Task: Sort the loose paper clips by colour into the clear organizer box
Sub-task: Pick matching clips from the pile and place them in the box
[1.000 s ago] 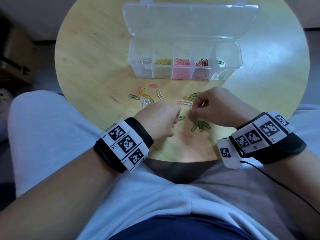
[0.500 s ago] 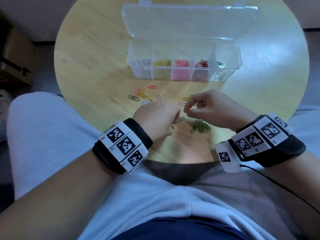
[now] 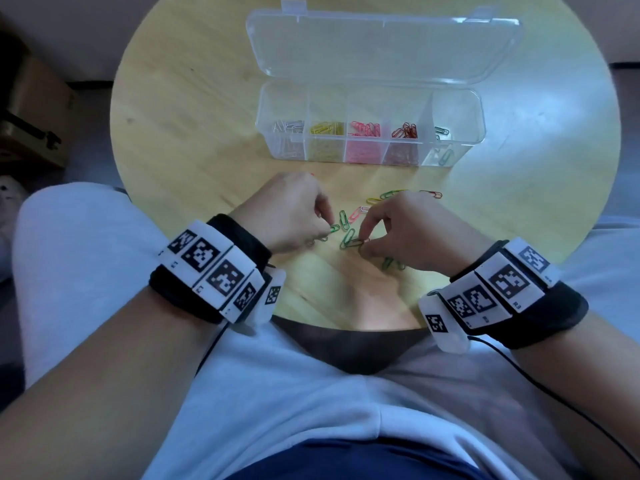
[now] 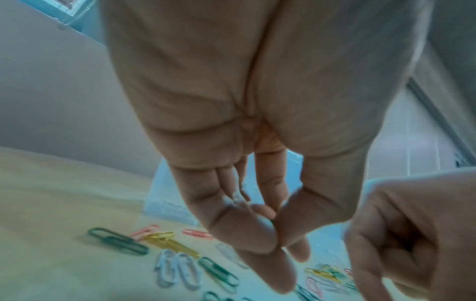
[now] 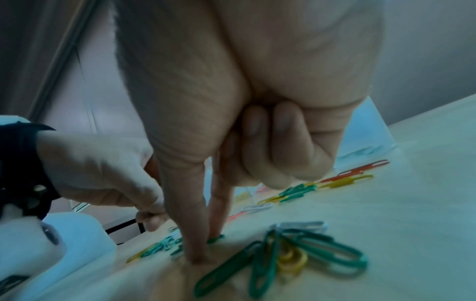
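The clear organizer box stands open at the back of the round table, with white, yellow, pink, red and green clips in separate compartments. Loose paper clips of mixed colours lie in front of it. My left hand pinches a green paper clip between thumb and forefinger; a sliver of green shows in the pinch. My right hand holds thumb and forefinger down on another green clip on the table, its other fingers curled in. A bunch of green clips lies beside the right hand.
The box's lid lies folded back behind it. The wooden table ends just before my lap at the near edge. A brown case sits on the floor at the left. Green, yellow and white clips lie left of my left hand.
My right hand's raised fingers have come down onto a green clip on the table. The left hand has moved slightly forward, and its fingertips now meet at a green clip.
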